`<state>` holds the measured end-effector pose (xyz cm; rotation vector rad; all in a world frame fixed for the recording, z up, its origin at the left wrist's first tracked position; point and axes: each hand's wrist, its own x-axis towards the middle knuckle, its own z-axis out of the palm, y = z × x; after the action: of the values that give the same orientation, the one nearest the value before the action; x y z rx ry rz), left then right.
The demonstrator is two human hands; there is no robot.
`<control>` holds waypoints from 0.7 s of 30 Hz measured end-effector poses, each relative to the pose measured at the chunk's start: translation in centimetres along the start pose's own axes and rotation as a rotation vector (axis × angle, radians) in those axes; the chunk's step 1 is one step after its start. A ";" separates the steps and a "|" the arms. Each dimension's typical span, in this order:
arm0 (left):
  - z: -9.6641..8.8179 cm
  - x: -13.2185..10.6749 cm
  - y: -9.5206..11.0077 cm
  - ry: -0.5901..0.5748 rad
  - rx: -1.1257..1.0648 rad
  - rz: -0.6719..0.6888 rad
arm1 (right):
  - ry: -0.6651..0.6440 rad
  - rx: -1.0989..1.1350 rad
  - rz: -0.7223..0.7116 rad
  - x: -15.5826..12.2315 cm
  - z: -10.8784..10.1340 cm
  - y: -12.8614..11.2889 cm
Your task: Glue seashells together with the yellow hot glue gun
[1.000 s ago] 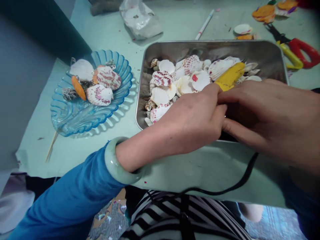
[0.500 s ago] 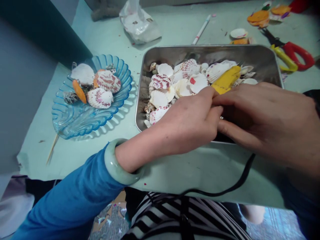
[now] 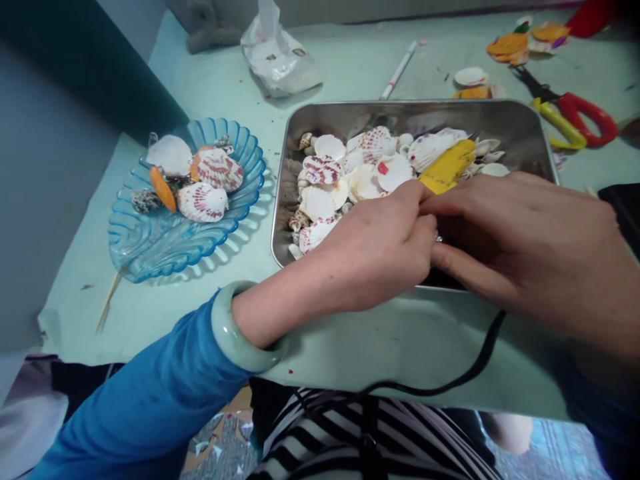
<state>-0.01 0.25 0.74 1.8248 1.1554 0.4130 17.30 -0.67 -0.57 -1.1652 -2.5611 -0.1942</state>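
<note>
My left hand (image 3: 370,247), with a pale green bangle (image 3: 235,333) at its wrist, reaches over the front edge of the metal tray (image 3: 281,200). Its fingers are pinched together. Against them my right hand (image 3: 530,233) curls from the right, thumb and fingertips meeting the left fingers. A tiny shiny bit shows between the two hands, but what they hold is hidden. Right behind the fingertips lies a yellow object (image 3: 447,168) with a dark tip. Scallop shells (image 3: 375,143) and small spiral shells fill the tray, one scallop marked with a red patch.
A blue scalloped glass dish (image 3: 165,247) with shells stands left of the tray, a wooden stick (image 3: 107,303) beside it. Behind are a plastic bag (image 3: 280,63) and a white pen (image 3: 399,70). Red-and-yellow scissors (image 3: 575,117) lie right. A black cord (image 3: 465,377) runs along the front.
The view has shifted slightly, so the table things sit a little lower in the picture. Both hands keep the same pinched pose together.
</note>
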 end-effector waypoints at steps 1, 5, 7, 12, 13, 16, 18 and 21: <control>0.0 0.0 0.0 0.003 -0.001 0.001 | -0.002 0.001 -0.002 0.0 0.0 0.0; 0.1 -0.1 0.0 0.019 -0.007 0.009 | -0.004 0.003 -0.007 0.0 0.0 0.0; 0.1 -0.1 -0.1 0.021 -0.004 0.011 | 0.002 0.005 -0.005 0.0 0.0 0.0; 0.0 0.0 -0.1 0.001 0.032 0.033 | 0.007 -0.003 0.008 0.0 0.1 0.0; 0.0 -0.1 -0.2 0.000 0.035 0.039 | 0.011 -0.002 0.009 0.0 0.1 0.0; 0.0 -0.1 -0.2 0.012 0.025 0.027 | 0.019 0.014 0.009 0.0 0.0 -0.1; 0.1 0.0 -0.2 0.024 0.015 0.014 | 0.014 0.018 0.005 0.0 -0.1 -0.1; 0.1 0.0 -0.1 0.032 0.020 0.017 | 0.010 0.014 0.002 0.0 -0.1 -0.1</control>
<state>0.01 0.18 0.60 1.8525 1.1701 0.4436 17.28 -0.73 -0.50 -1.1588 -2.5489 -0.1808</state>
